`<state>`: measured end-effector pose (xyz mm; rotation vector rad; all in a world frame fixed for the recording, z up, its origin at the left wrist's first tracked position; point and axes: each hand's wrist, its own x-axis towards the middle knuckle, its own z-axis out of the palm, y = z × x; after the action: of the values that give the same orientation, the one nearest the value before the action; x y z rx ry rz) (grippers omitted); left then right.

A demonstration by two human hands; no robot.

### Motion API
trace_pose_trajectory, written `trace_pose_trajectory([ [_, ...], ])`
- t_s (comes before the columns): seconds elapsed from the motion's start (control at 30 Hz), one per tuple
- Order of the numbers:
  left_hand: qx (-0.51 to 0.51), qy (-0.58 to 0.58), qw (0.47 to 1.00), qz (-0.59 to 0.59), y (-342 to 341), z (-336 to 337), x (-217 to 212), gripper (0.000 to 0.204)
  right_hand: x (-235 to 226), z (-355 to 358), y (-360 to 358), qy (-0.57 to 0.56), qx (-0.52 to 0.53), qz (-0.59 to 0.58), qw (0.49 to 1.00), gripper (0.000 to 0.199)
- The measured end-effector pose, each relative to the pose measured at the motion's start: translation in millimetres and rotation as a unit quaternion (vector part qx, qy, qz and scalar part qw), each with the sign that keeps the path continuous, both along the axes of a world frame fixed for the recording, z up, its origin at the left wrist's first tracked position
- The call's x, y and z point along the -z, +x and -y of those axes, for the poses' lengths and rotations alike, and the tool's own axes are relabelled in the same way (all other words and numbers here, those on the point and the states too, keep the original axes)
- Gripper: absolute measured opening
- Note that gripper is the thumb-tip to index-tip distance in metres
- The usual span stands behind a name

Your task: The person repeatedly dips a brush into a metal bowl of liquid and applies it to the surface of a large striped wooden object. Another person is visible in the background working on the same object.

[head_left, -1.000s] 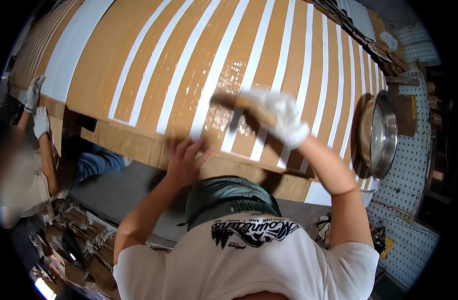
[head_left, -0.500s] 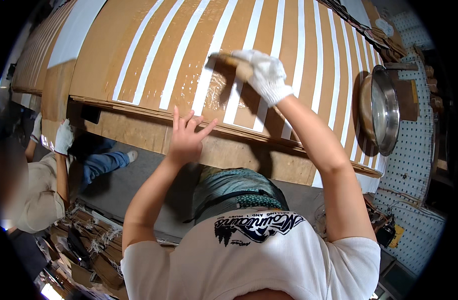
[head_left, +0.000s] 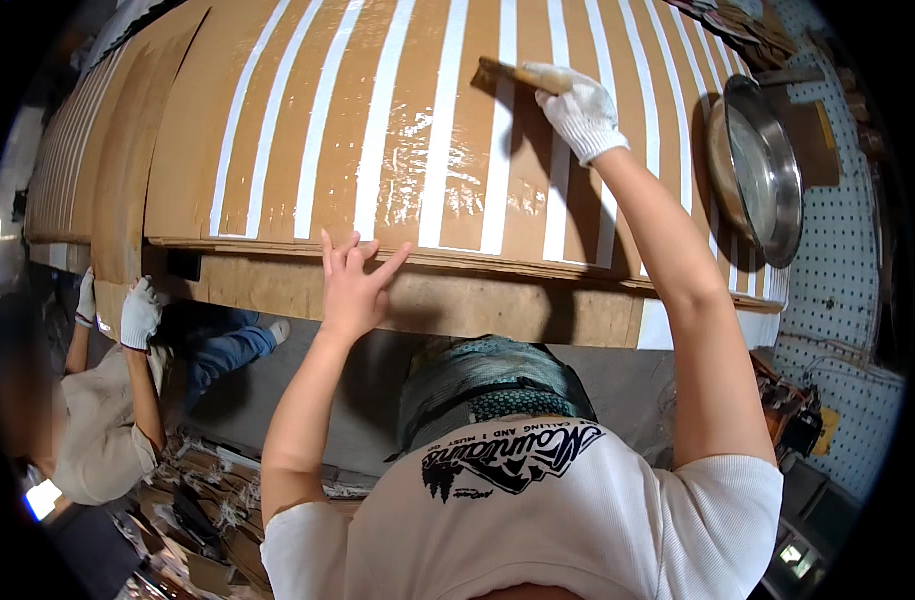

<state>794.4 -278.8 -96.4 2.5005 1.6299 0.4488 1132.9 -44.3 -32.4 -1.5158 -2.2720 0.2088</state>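
Note:
My right hand (head_left: 580, 108), in a white knit glove, is closed round the handle of a flat brush (head_left: 508, 75) over the far middle of the cardboard sheets (head_left: 313, 120). The brush's dark bristle end points left; whether it touches the surface I cannot tell. White strips (head_left: 383, 110) run across the brown sheets from front to back. Glossy wet streaks shine between several of them. At the stack's front edge rests my bare left hand (head_left: 355, 285), its fingers spread and nothing held.
A metal basin (head_left: 763, 170) with liquid stands tilted-looking at the right end of the stack. At the left, a co-worker's gloved hands (head_left: 140, 313) hold a brown board (head_left: 128, 190). Loose cardboard pieces (head_left: 218, 500) lie at the lower left.
My right hand has moved with the brush to the right and farther away across the sheets. My left hand stays spread at the front edge. The co-worker's board has shifted.

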Motion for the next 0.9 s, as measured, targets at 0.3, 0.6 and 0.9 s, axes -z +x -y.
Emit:
trace_pose_trajectory([
  [0.3,-0.027,-0.016,1.000,-0.003,8.1,5.4,-1.6,0.074,-11.3,149.9,-12.2,-0.122,-0.203,-0.099,0.966,0.033],
  [0.6,0.020,0.040,0.999,0.023,54.5,4.4,-9.5,0.073,-47.4,114.3,-6.4,-0.048,-0.134,-0.228,0.963,0.031],
  [0.9,-0.007,-0.025,0.999,-0.034,62.5,-1.8,5.9,0.064,-35.4,8.1,12.4,-0.233,-0.004,0.012,0.972,0.039],
])
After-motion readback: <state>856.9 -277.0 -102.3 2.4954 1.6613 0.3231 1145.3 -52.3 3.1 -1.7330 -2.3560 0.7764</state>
